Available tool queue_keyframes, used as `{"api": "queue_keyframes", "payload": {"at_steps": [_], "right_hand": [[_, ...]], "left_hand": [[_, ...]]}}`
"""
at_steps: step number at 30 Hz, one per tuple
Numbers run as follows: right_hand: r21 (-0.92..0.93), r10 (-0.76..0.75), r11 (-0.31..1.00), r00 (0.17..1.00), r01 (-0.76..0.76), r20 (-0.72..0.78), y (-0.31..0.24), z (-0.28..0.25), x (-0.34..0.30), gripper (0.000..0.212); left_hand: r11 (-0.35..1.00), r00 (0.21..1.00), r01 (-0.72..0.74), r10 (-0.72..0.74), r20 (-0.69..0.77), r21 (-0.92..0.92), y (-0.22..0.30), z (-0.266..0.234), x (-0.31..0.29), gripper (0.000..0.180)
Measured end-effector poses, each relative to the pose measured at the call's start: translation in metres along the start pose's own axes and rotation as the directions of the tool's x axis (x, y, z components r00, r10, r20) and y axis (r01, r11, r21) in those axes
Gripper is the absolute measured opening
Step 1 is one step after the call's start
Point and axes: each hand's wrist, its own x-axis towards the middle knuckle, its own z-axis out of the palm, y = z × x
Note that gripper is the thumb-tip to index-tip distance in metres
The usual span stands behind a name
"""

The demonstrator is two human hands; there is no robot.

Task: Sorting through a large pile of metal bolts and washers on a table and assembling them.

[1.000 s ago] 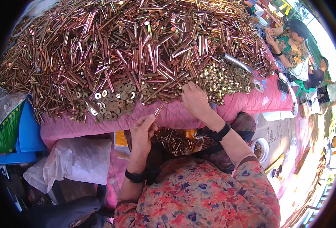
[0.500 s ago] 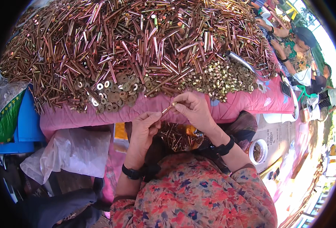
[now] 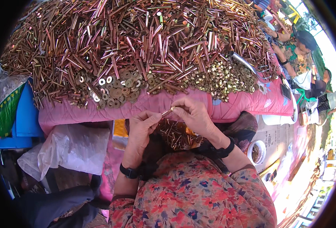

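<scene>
Between both hands, just in front of the pink quilted table edge, a thin copper-coloured metal tube [image 3: 167,112] lies nearly level. My left hand [image 3: 142,125] pinches its left end between thumb and forefinger. At the other end my right hand [image 3: 194,117] pinches it, with a small pale-gold piece like a nut [image 3: 172,108] at the fingertips. The fingers hide most of both ends. Beyond the hands lie a heap of flat round washers [image 3: 116,91], a heap of small brass-coloured nuts [image 3: 217,78] and a large pile of copper-coloured tubes [image 3: 137,41].
The pink quilt [image 3: 244,102] covers the table edge. Below my hands, more metal pieces [image 3: 177,136] lie in a container. A white tub [image 3: 257,152] stands at right, clear plastic sheeting [image 3: 71,148] and a blue bin [image 3: 25,114] at left. Another person [image 3: 295,53] works at the far right.
My fingertips have come slightly closer together along the tube, and the right hand has dipped a little. The view has shifted slightly; the heaps look unchanged.
</scene>
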Motion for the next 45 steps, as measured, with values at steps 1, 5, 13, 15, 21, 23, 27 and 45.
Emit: {"api": "queue_keyframes", "payload": {"at_steps": [1,5,13,15,21,23,27,45], "right_hand": [[-0.066,0.069,0.996,0.997,-0.067,0.028,-0.007,-0.001,0.0,0.009],[-0.396,0.022,0.918,0.992,0.03,0.126,0.0,-0.006,0.003,0.017],[-0.155,0.131,0.982,0.983,-0.111,0.127,-0.003,-0.004,0.001,0.02],[-0.004,0.417,0.905,0.887,-0.425,0.197,-0.002,-0.003,0.002,0.017],[-0.138,0.338,0.937,0.932,-0.32,0.129,-0.006,-0.003,0.0,0.024],[-0.375,-0.246,0.895,0.969,0.241,0.036,-0.006,0.003,-0.005,0.033],[-0.132,0.303,0.949,0.94,-0.285,0.153,-0.004,-0.006,-0.001,0.02],[-0.053,0.463,0.885,0.867,-0.462,0.186,0.004,-0.012,0.0,0.033]], "left_hand": [[0.994,0.997,-0.077,0.077,-0.002,0.078,-0.001,0.0,-0.002,0.015],[0.946,0.975,-0.22,0.218,0.035,0.239,0.001,0.005,-0.005,0.014],[0.977,0.988,-0.155,0.149,0.049,0.149,-0.004,-0.003,-0.002,0.014],[0.978,0.989,-0.146,0.141,0.044,0.152,-0.003,-0.004,-0.001,0.014],[0.979,0.991,-0.133,0.127,0.046,0.156,-0.002,-0.005,0.001,0.013],[0.984,0.993,-0.113,0.109,0.04,0.139,-0.004,-0.007,0.001,0.013],[0.984,0.994,-0.109,0.106,0.03,0.14,-0.001,-0.005,0.001,0.014],[0.992,0.994,-0.038,0.026,0.103,0.122,-0.006,-0.002,0.006,0.014]]}}
